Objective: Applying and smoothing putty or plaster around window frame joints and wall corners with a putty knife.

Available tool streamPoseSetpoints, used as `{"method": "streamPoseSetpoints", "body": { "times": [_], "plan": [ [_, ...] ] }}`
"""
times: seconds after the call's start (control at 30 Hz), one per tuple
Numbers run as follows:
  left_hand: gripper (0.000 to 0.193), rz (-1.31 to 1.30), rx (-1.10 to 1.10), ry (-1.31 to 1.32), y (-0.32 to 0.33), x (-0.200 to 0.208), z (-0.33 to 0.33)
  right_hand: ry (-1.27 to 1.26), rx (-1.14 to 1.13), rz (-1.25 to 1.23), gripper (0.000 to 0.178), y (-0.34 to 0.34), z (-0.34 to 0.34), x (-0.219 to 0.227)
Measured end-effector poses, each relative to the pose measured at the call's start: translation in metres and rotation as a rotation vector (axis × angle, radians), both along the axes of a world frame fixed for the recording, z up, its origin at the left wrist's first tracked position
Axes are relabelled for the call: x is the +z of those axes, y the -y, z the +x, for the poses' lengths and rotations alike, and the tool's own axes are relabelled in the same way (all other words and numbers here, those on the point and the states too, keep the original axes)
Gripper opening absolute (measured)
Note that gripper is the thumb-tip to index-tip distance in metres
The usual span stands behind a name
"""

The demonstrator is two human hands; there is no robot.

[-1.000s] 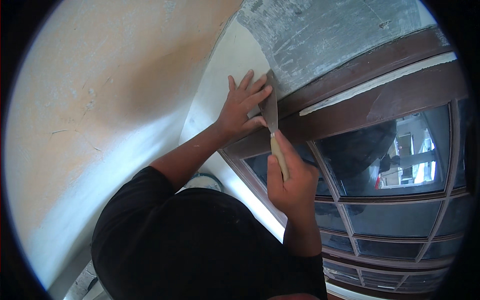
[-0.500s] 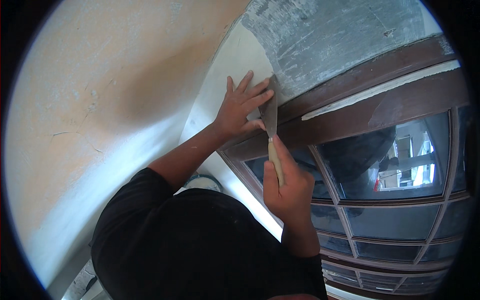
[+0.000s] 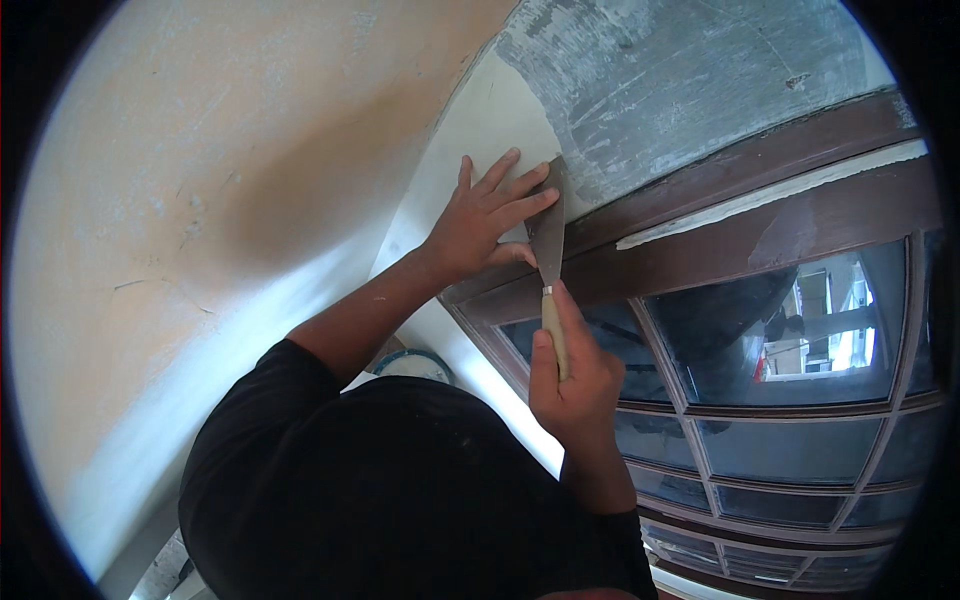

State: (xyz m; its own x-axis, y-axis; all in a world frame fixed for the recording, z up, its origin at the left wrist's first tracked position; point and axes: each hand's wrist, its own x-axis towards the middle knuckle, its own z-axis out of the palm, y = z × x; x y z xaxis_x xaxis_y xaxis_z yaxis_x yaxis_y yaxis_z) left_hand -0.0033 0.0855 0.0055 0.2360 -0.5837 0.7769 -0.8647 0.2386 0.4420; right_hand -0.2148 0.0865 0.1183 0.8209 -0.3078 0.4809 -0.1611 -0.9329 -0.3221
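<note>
My right hand (image 3: 577,375) is closed round the pale wooden handle of a putty knife (image 3: 549,235). Its broad metal blade points up and lies close against the wall above a brown wooden frame (image 3: 590,265). My left hand (image 3: 488,222) is spread wide, its fingertips reaching the left edge and upper part of the blade and its thumb near the blade's lower end. Behind the left hand is a smooth cream-white patch of wall (image 3: 495,110). To the right, this meets bare grey, scratched plaster (image 3: 650,100). How much of the blade's edge touches the wall cannot be made out.
On the left rises a peach-coloured wall (image 3: 200,150) with cracks and pale marks. Windowpanes (image 3: 785,445) in brown framing fill the right side. A loose-looking white strip (image 3: 770,195) runs along the frame. Below my left forearm stands a round bucket (image 3: 415,365) with white contents.
The whole view has shifted slightly, so the wall and frame appear a little lower and further right. Both hands keep nearly the same pose on the putty knife.
</note>
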Motion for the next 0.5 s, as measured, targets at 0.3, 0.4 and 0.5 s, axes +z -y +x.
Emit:
{"method": "streamPoseSetpoints", "body": {
  "times": [0.3,0.4,0.5],
  "plan": [
    [0.08,0.082,0.02,0.004,-0.003,0.01,-0.002,-0.072,-0.187,0.058,0.042,-0.012,0.005,0.012],
    [0.083,0.149,0.048,0.103,-0.006,0.013,0.003,-0.064,-0.163,0.008,0.047,-0.016,0.009,0.006],
    [0.082,0.15,0.026,0.098,-0.007,0.014,0.005,-0.01,-0.2,0.034,0.047,-0.018,0.011,0.003]
  ]
}}
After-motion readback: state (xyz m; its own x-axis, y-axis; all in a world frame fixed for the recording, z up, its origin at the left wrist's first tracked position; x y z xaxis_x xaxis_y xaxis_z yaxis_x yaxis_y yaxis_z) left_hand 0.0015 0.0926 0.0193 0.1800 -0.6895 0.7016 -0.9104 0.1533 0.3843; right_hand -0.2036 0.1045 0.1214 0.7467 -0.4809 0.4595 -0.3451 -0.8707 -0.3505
